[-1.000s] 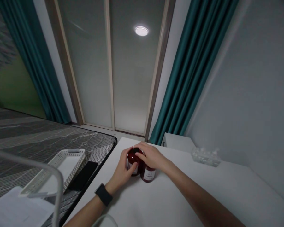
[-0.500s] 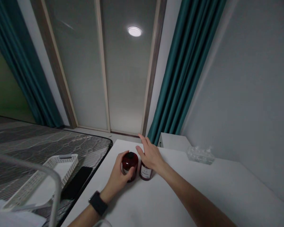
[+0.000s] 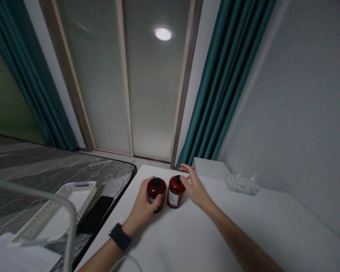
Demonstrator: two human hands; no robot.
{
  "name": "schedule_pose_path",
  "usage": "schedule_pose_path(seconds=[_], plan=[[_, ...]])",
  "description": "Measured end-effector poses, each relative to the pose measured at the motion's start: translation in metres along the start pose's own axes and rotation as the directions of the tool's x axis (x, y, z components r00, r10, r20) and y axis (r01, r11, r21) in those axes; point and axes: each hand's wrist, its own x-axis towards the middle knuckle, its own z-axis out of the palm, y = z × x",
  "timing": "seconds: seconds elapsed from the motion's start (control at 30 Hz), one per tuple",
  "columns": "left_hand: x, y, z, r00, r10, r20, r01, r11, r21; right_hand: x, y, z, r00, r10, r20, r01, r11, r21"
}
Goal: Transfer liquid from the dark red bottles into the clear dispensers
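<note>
Two dark red bottles with black tops stand upright, side by side, on the white table (image 3: 170,241). My left hand (image 3: 146,200), with a dark watch on its wrist, is wrapped round the left bottle (image 3: 157,188), thumb in front. The right bottle (image 3: 176,189) shows a white label and has a narrow gap beside the other one. My right hand (image 3: 195,187) is at the right bottle's right side, fingers spread, thumb near its black top; whether it touches the bottle I cannot tell.
A white perforated basket (image 3: 31,229) and a black flat object (image 3: 95,214) lie left on a grey patterned surface. A pale curved bar (image 3: 70,226) crosses the near left. A clear plastic item (image 3: 242,184) sits at the table's back right, near a white cabinet (image 3: 211,167).
My right hand has drawn back to the right from over the right bottle, uncovering its top. My left hand stays round the left bottle. The view has shifted slightly.
</note>
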Motion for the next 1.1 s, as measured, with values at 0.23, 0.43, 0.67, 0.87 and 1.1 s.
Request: schedule_pose_path(seconds=[0.23,0.43,0.67,0.87,1.1], plan=[[0.0,-0.001,0.0,1.0,0.011,-0.022,-0.011,1.0,0.003,-0.017,0.027,0.011,0.988,0.066,0.141,-0.074,0.996,0.056],[0.005,-0.004,-0.011,0.998,0.065,-0.012,-0.064,0.995,0.071,0.012,0.036,0.047,0.993,0.058,0.101,-0.065,0.995,0.073],[0.009,-0.007,-0.017,0.998,0.032,-0.057,-0.026,0.995,0.095,0.042,0.048,0.077,0.998,0.049,0.044,-0.053,0.996,0.076],[0.008,-0.008,-0.016,0.999,0.023,-0.041,-0.019,0.996,0.083,0.047,0.052,0.075,0.995,0.018,0.098,-0.024,0.998,0.051],[0.007,-0.003,-0.014,1.0,0.01,-0.007,-0.01,0.999,0.052,0.026,0.042,0.036,0.993,0.004,0.117,-0.006,1.0,0.022]])
